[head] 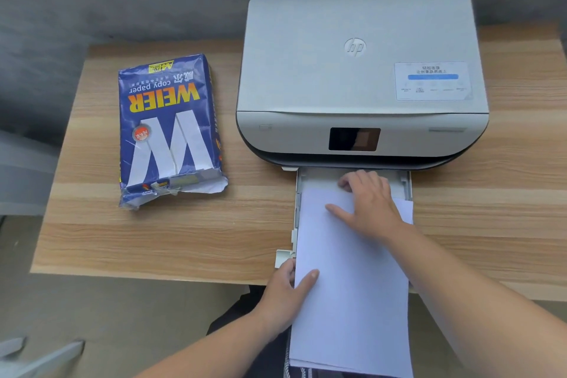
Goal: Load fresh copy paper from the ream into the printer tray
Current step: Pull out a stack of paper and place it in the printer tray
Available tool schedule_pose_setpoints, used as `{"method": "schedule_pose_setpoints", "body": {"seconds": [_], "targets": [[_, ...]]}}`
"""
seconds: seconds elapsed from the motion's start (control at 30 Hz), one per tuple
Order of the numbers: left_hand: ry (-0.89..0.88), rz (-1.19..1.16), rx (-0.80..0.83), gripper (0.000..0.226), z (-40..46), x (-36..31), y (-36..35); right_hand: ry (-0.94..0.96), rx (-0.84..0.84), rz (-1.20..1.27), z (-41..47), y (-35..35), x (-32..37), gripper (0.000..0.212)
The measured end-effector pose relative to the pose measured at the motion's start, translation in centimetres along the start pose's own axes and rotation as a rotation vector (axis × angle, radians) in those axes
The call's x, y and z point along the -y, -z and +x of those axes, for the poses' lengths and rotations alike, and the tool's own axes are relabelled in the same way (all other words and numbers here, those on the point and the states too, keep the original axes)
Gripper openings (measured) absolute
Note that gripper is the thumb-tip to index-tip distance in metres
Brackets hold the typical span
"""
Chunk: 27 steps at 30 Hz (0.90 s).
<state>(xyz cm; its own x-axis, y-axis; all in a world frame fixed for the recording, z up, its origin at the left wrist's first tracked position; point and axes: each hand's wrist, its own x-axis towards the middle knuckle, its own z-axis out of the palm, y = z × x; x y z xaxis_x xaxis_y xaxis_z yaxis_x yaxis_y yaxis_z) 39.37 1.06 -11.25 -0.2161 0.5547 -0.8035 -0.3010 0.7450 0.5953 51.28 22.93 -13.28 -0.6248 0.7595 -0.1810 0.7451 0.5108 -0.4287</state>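
Note:
A white printer [352, 70] stands on the wooden table, its paper tray [299, 187] pulled out toward me. A stack of white copy paper [352, 285] lies with its far end in the tray and its near end hanging past the table edge. My left hand [285, 294] grips the stack's left edge, thumb on top. My right hand [368, 205] rests flat on the far end of the stack, fingers spread, inside the tray. The blue ream wrapper [168, 129], torn open at its near end, lies to the left of the printer.
The wooden table [153, 239] has bare surface between the ream and the tray. A grey wall runs behind the table. A grey chair part [43, 356] shows at bottom left. My dark-clothed lap is under the paper.

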Motion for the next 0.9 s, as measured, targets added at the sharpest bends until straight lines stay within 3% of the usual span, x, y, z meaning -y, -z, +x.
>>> {"method": "schedule_pose_setpoints", "body": {"seconds": [0.2, 0.33, 0.43, 0.53, 0.63, 0.9], "targets": [[0.002, 0.056, -0.008, 0.020, 0.1, 0.1, -0.1, 0.092, 0.058, 0.067, 0.0, -0.5, 1.0, 0.039], [-0.032, 0.112, -0.049, 0.021, 0.1, 0.0, -0.6, 0.067, 0.064, 0.160, -1.0, 0.0, 1.4, 0.045], [-0.052, 0.117, -0.095, 0.018, 0.2, -0.4, -1.2, -0.107, -0.175, 0.230, -3.9, 1.2, 0.2, 0.046], [-0.048, 0.121, -0.116, 0.014, 0.5, -0.9, -1.5, -0.447, -0.355, 0.246, -8.3, 2.2, -0.9, 0.045], [-0.045, 0.119, -0.141, 0.012, 1.0, -1.6, -1.6, -0.667, -0.307, 0.258, -11.6, 1.6, -1.8, 0.047], [-0.020, 0.172, -0.204, 0.013, 2.5, -2.5, -1.7, -0.703, -0.231, 0.360, -12.6, 0.2, -2.0, 0.060]]}}
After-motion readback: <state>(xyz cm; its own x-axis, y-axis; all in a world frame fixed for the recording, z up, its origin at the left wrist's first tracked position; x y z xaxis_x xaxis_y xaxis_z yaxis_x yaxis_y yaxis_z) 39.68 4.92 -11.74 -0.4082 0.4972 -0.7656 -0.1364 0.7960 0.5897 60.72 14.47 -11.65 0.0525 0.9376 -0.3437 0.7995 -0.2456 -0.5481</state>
